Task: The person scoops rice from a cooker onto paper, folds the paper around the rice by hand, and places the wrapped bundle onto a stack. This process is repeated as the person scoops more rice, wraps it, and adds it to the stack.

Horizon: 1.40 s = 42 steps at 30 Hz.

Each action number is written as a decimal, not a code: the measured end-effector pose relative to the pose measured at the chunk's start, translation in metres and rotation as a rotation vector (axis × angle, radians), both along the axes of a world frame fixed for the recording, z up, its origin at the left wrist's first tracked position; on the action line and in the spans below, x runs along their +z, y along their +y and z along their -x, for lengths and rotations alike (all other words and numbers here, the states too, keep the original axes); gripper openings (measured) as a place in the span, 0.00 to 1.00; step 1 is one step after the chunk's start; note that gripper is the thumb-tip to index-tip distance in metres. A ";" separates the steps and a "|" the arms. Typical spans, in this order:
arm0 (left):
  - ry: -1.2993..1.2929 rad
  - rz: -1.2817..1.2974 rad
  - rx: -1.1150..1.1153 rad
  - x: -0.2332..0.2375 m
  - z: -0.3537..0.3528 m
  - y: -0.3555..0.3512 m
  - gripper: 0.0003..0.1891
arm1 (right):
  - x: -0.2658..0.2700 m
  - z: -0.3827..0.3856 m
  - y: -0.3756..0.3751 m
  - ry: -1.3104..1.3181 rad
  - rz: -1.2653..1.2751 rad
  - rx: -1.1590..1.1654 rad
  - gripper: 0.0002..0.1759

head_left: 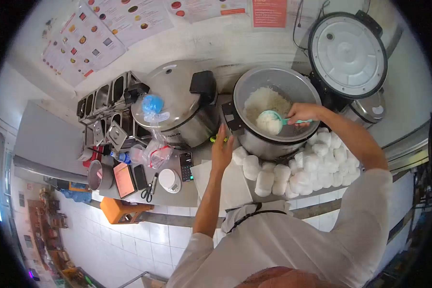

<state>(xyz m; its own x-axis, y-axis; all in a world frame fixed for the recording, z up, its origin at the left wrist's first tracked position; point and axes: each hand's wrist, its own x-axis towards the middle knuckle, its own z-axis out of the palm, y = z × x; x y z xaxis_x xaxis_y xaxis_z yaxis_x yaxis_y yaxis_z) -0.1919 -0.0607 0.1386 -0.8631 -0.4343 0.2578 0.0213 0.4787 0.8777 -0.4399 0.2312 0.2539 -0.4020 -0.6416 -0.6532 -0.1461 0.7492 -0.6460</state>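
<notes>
My right hand [303,114] grips the handle of a teal rice scoop [279,116] inside the open rice cooker [264,149]. White rice fills the scoop's cup, and more cooked rice [259,102] lies in the pot below it. My left hand [222,150] is held up by the cooker's left side, fingers stretched out, with nothing seen in it. A small yellow-green thing [213,139] shows beside its fingers, partly hidden. Under my left forearm lie pale paper sheets [235,185]. Many white wrapped rice portions [317,168] are piled along the cooker's front right.
A second cooker [175,103] stands shut on the left, with a bag with a blue top [152,104] on it. A white scale [170,181], calculator [186,165], scissors [148,193] and tablet [125,180] line the counter. The raised lid [348,55] stands behind right.
</notes>
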 end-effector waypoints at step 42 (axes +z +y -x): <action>-0.244 0.356 -0.196 -0.184 -0.273 -0.044 0.14 | -0.048 -0.246 -0.079 1.338 0.479 -0.586 0.31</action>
